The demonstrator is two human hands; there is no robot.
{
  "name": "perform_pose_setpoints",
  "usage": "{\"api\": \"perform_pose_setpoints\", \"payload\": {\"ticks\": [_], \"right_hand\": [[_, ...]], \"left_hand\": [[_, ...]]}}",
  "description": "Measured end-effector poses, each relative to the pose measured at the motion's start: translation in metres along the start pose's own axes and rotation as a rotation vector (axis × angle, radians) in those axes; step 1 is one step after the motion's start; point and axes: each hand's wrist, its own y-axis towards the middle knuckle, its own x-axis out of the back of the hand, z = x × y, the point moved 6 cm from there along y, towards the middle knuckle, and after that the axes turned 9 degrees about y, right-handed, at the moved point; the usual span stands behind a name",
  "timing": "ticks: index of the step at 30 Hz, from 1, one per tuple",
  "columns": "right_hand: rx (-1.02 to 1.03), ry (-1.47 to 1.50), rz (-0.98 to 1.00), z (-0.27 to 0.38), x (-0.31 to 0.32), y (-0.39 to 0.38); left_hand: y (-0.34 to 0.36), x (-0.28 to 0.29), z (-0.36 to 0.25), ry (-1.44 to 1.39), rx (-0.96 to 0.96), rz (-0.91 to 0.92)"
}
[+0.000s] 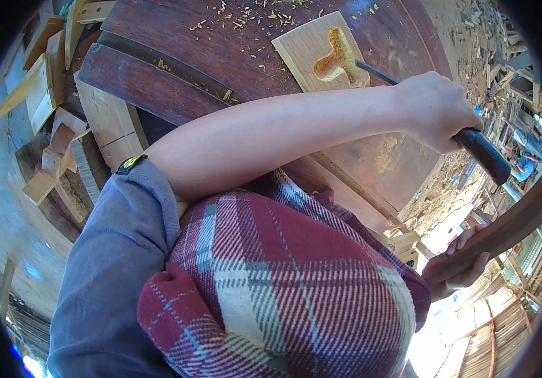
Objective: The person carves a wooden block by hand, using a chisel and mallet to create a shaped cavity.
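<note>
My left hand [435,110] is closed on a chisel with a black handle [485,154], my forearm stretching across the picture. The metal shaft reaches into the carved, irregular recess [328,63] of a pale square board [293,53], where its tip rests; the very edge is hard to make out. Lower right, my right hand [466,274] grips the dark wooden handle of a striking tool [504,230], raised beside the chisel's handle end; its head is mostly lost at the dark rim of the view.
The board lies on a reddish wooden bench [208,50] scattered with shavings and crossed by a dark gap. Wood blocks and offcuts [50,94] are piled at the left. At the far right, a person in blue [524,165] is among scattered timber [504,69].
</note>
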Motion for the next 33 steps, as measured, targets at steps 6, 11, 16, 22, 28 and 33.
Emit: {"api": "perform_pose_setpoints", "payload": {"ticks": [6,11,16,22,28,33], "right_hand": [[0.028,-0.484,-0.156,-0.016,-0.047,-0.007],[0.069,-0.538,-0.018,-0.002,-0.034,0.006],[0.009,-0.529,-0.067,-0.019,-0.033,0.008],[0.138,-0.331,-0.064,0.002,-0.032,0.011],[0.028,-0.501,-0.038,-0.025,-0.047,0.006],[0.052,-0.388,-0.196,0.001,-0.018,0.006]], "left_hand": [[0.004,-0.005,0.003,-0.018,-0.002,0.035],[0.007,0.0,0.011,0.001,0.079,0.04],[0.009,-0.002,0.017,-0.001,0.06,-0.012],[0.01,0.0,0.023,-0.047,0.125,0.024],[0.012,-0.01,0.021,0.024,0.164,0.052],[0.013,-0.001,0.014,-0.006,0.191,0.09]]}}
